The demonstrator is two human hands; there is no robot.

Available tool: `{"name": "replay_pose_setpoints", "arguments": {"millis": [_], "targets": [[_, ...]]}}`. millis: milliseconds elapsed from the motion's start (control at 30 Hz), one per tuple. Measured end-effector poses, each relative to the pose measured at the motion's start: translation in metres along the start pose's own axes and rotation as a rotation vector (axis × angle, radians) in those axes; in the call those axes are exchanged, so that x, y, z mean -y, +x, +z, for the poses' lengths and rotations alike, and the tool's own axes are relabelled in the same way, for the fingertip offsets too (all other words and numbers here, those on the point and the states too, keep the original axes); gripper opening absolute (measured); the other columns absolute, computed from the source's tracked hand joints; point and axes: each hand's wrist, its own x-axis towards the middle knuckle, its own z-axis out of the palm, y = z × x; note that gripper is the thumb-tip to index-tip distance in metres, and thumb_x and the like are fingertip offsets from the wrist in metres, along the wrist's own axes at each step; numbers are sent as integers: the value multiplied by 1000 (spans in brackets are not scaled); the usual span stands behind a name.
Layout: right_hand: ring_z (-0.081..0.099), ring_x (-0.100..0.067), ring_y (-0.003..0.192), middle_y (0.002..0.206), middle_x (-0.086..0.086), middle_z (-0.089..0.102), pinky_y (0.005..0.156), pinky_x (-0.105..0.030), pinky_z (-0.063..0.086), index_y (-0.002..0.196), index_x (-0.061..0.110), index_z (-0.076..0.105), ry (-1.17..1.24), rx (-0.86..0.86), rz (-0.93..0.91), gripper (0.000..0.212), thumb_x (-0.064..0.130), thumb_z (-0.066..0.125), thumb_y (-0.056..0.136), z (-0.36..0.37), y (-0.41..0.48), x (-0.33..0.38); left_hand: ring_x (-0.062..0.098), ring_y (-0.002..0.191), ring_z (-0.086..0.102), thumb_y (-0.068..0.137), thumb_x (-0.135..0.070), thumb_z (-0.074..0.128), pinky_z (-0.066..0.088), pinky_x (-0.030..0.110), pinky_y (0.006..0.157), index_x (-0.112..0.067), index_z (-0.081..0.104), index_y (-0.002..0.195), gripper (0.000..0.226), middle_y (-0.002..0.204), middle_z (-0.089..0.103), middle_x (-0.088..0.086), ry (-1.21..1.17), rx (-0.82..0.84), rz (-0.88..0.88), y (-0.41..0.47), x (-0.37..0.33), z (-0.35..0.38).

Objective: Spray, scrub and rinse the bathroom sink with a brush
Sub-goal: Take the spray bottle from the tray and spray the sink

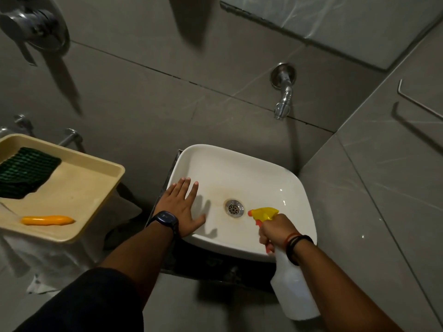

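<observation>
A white square sink [275,180] sits in the corner, with a brownish stain around its metal drain [234,208]. My left hand [183,207] lies flat and open on the sink's left rim, fingers spread. My right hand [275,230] grips a white spray bottle [293,288] with a yellow head, its orange nozzle pointing left at the drain. A brush with an orange handle [48,220] lies on the beige tray [96,190] at the left; its bristle end is hard to see.
A dark green scrub pad [24,172] lies at the tray's back left. A chrome tap [284,97] sticks out of the grey tiled wall above the sink. A mixer valve [33,27] is at the top left and a towel rail [417,101] on the right wall.
</observation>
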Motion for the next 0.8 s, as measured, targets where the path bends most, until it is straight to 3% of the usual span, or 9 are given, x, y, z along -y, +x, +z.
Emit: {"name": "replay_pose_setpoints", "arguments": {"millis": [133, 267, 367, 467, 567, 667, 733, 800], "targets": [[47, -26, 42, 60, -4, 61, 42, -25, 40, 97, 34, 68, 26, -17, -70, 36, 13, 47, 77, 11, 1, 10, 25, 144, -8, 75, -73, 12, -7, 38, 114, -20, -16, 146, 93, 158, -8, 11, 7, 27, -1, 1, 1, 0], [57, -30, 48, 85, -10, 68, 53, -33, 51, 101, 20, 69, 36, -247, -42, 34, 11, 48, 75, 2, 7, 9, 25, 145, -6, 76, -73, 12, -5, 39, 114, -20, -15, 146, 92, 158, -6, 11, 1, 18, 4, 1, 1, 0], [64, -39, 69, 87, -15, 69, 69, -42, 56, 100, 15, 68, -27, -348, 13, 28, 19, 49, 79, -11, 13, -3, 25, 145, -6, 77, -73, 13, -4, 39, 114, -20, -16, 146, 92, 158, -6, 11, -9, 22, 1, 1, 1, 1], [63, -39, 69, 83, -17, 69, 70, -44, 56, 98, 14, 68, -35, -378, 33, 27, 20, 49, 79, -18, 13, -15, 25, 145, -4, 76, -73, 14, -2, 39, 115, -20, -14, 146, 92, 158, -4, 11, -22, 13, 3, 1, 3, 2], [59, -33, 57, 78, -15, 68, 65, -43, 55, 99, 17, 69, -28, -337, 26, 29, 19, 49, 78, -17, 8, -18, 24, 145, -2, 75, -72, 16, 1, 39, 115, -19, -10, 148, 93, 159, 0, 11, -39, -31, -9, 0, 2, 3], [58, -27, 45, 80, 3, 69, 50, -31, 51, 103, 37, 68, -9, -254, -102, 43, 13, 47, 73, -7, -6, 6, 25, 145, 3, 77, -72, 26, 6, 39, 115, -19, -4, 148, 94, 158, 4, 10, -83, -25, -20, -5, 0, -2], [60, -23, 47, 86, 11, 70, 44, -28, 48, 102, 43, 67, -9, -157, -236, 49, 12, 48, 69, 10, -16, 44, 28, 140, 21, 76, -72, 37, 19, 40, 112, -21, 12, 148, 92, 155, 22, 11, -166, -74, -23, -14, 7, -9], [66, -23, 60, 88, 12, 70, 47, -31, 53, 102, 45, 67, -20, -48, -400, 46, 18, 49, 69, 39, -24, 92, 30, 123, 43, 73, -72, 43, 37, 41, 100, -22, 36, 139, 84, 139, 45, 10, -253, -156, -66, -27, 27, -17]]}}
